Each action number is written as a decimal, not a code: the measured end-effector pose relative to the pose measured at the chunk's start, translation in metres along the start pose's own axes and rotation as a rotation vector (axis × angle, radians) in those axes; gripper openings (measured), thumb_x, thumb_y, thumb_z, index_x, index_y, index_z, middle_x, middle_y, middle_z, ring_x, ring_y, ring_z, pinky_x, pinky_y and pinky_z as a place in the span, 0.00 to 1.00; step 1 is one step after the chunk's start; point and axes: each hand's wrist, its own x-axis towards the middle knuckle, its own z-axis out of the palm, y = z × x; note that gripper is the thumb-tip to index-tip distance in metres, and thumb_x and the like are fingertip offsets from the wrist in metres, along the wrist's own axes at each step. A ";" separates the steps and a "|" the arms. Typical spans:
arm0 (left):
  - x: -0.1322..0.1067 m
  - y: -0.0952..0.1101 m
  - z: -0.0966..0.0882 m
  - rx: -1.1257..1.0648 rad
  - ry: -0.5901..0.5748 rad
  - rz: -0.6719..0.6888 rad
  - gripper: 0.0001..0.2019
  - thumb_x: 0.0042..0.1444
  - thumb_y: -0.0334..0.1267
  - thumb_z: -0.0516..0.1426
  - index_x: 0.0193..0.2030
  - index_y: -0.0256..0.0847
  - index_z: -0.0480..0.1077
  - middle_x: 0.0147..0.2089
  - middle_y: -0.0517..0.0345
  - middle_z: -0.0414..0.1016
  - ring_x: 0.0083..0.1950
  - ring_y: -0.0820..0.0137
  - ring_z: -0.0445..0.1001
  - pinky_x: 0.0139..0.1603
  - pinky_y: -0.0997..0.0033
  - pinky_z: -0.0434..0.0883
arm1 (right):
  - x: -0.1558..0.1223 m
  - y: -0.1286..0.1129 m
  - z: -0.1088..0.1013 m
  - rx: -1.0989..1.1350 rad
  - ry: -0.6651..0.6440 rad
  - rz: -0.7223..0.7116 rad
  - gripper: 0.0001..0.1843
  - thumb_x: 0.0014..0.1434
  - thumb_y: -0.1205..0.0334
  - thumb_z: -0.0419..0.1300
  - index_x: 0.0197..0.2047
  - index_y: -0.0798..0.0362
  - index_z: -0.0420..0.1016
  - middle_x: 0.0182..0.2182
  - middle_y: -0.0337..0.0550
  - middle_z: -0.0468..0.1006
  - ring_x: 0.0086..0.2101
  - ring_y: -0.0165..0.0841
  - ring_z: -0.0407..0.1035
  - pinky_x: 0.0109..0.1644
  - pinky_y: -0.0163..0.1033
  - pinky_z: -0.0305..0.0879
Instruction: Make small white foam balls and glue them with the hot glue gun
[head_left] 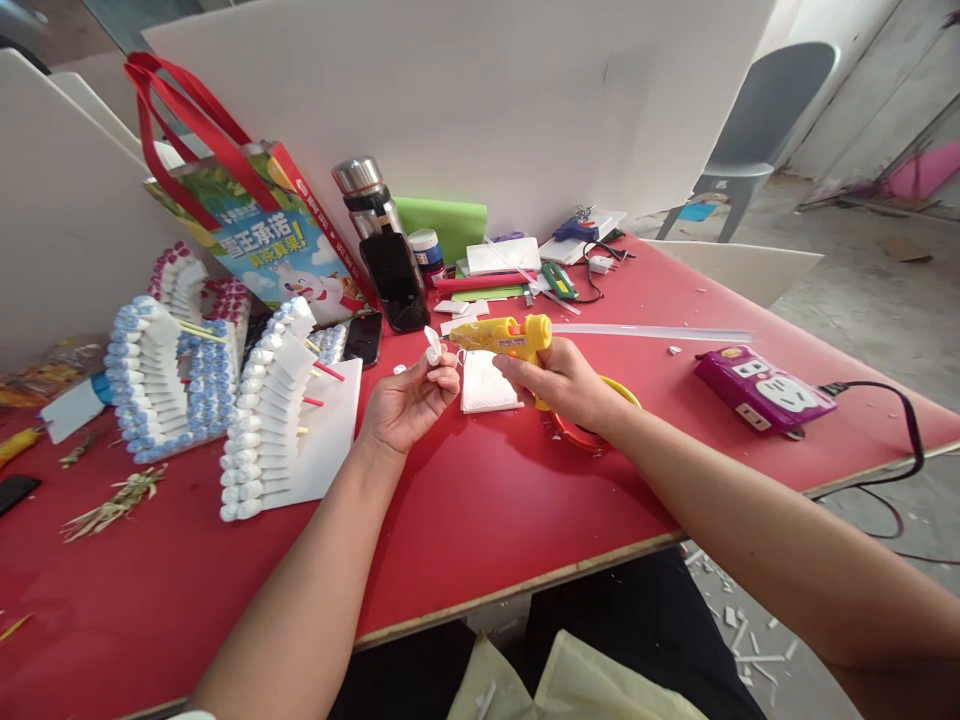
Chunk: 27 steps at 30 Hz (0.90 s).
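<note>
My right hand (566, 380) grips a yellow hot glue gun (499, 337) by its handle, with a long clear glue stick (652, 331) jutting from its back. The nozzle points left, close to a small white twisted paper piece (433, 345) pinched in the fingertips of my left hand (412, 405). Whether nozzle and paper touch, I cannot tell. Behind the hands lies a white pad (487, 382). Left of my left hand stands a white stepped model (274, 410) edged with white rolled pieces, and beyond it a similar blue-and-white one (176, 380).
A purple power strip (765, 388) with a black cord sits at the right of the red table (480, 540). At the back are a thermos (367, 200), a phone (394, 280) leaning on it, a printed bag (262, 230), a green cutter (559, 281) and a blue glue gun (576, 226).
</note>
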 end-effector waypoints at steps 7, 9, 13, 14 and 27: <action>0.000 0.000 0.000 0.017 -0.012 0.006 0.08 0.65 0.25 0.51 0.40 0.34 0.70 0.37 0.53 0.65 0.29 0.78 0.64 0.33 0.78 0.71 | 0.000 0.000 0.000 -0.015 -0.004 0.005 0.27 0.63 0.42 0.57 0.22 0.53 0.63 0.18 0.38 0.68 0.22 0.27 0.62 0.29 0.35 0.59; 0.000 0.000 -0.001 0.015 -0.032 0.006 0.08 0.65 0.25 0.50 0.40 0.34 0.70 0.37 0.53 0.65 0.30 0.78 0.64 0.33 0.78 0.71 | 0.000 -0.001 0.000 -0.016 -0.001 0.002 0.26 0.63 0.42 0.57 0.23 0.53 0.63 0.19 0.38 0.68 0.22 0.27 0.62 0.29 0.35 0.59; 0.000 0.001 -0.002 0.015 -0.045 -0.007 0.08 0.66 0.26 0.50 0.40 0.33 0.70 0.38 0.52 0.66 0.30 0.78 0.65 0.34 0.78 0.71 | -0.001 -0.002 0.000 -0.034 -0.009 0.016 0.27 0.64 0.42 0.56 0.22 0.53 0.63 0.18 0.38 0.67 0.21 0.26 0.60 0.27 0.35 0.56; 0.000 0.001 -0.001 0.012 -0.038 -0.010 0.08 0.65 0.26 0.50 0.41 0.34 0.70 0.38 0.52 0.66 0.30 0.78 0.65 0.34 0.78 0.71 | -0.002 -0.002 0.000 -0.042 -0.010 0.026 0.27 0.63 0.41 0.56 0.22 0.54 0.63 0.18 0.37 0.66 0.20 0.26 0.59 0.26 0.35 0.56; 0.003 0.001 -0.006 -0.006 -0.060 0.000 0.07 0.65 0.25 0.50 0.40 0.33 0.69 0.38 0.51 0.68 0.31 0.78 0.66 0.35 0.77 0.73 | -0.002 -0.005 0.002 -0.057 -0.018 0.038 0.28 0.63 0.42 0.57 0.20 0.54 0.63 0.16 0.36 0.64 0.19 0.25 0.56 0.24 0.35 0.51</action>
